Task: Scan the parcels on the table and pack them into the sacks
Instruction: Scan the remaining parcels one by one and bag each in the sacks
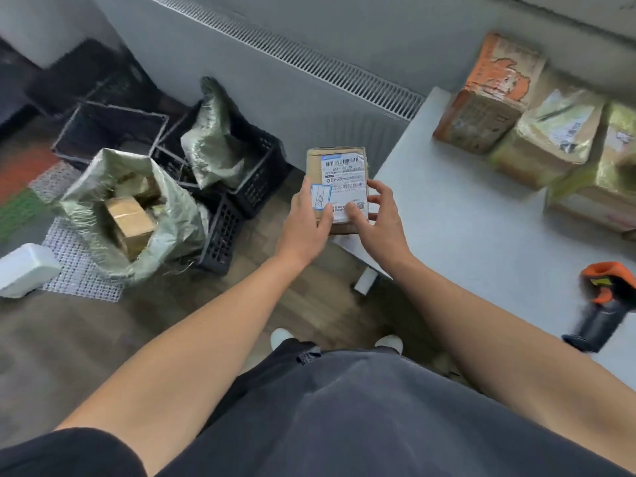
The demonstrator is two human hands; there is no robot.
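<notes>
Two bare arms reach out in front of the person. Close by on the right, a black and orange scanner lies on the grey table, well apart from both hands. On the floor at the left, a white block sits by a white mesh mat.

A bit farther out, both hands hold one small parcel in the air, just past the table's corner and above the floor. Its white label faces up. The left hand grips the left edge, with the thumb on top by a little blue-edged sticker. The right hand holds the right side, with fingers spread along the edge and the thumb on the label.

To the left of the hands stands an open sack with brown boxes inside. Black crates stand between that sack and the held parcel. A second sack stands in one of them.

Far off on the right, more parcels sit in a bunch on the table by the wall. An orange box is among them. They are well apart from the hands.
</notes>
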